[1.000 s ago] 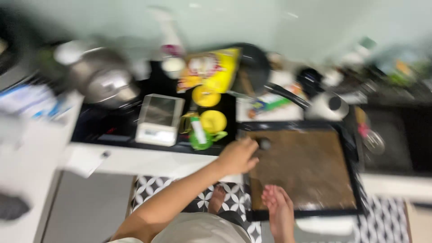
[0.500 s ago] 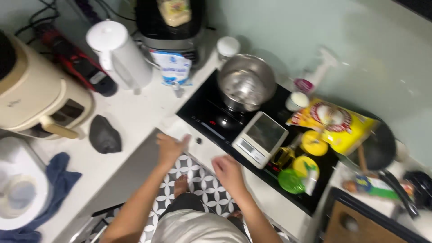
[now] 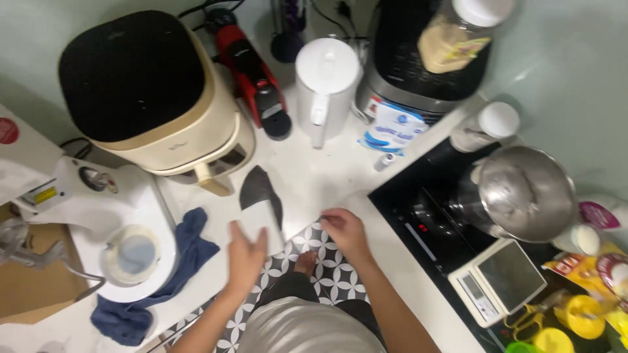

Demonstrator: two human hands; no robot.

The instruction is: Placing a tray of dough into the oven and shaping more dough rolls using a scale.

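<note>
My left hand (image 3: 245,253) is spread flat, fingers apart, on a white sheet (image 3: 265,219) at the white counter's front edge. The sheet partly covers a dark grey flat pad (image 3: 256,186). My right hand (image 3: 345,233) rests a little to the right on the counter edge, fingers curled, with nothing visible in it. Between the hands I see the patterned floor and one foot below.
A cream air fryer (image 3: 154,98) stands behind the pad, with a red appliance (image 3: 252,75), a white kettle (image 3: 325,82) and a black cooker (image 3: 418,62) further back. On the right are a black cooktop (image 3: 432,216), a steel pot (image 3: 523,193) and a kitchen scale (image 3: 500,278). A blue cloth (image 3: 186,252) lies on the left.
The view has swung left from the baking tray and cooktop to the appliance corner. Both hands left the tray and now sit at the counter edge by the white sheet.
</note>
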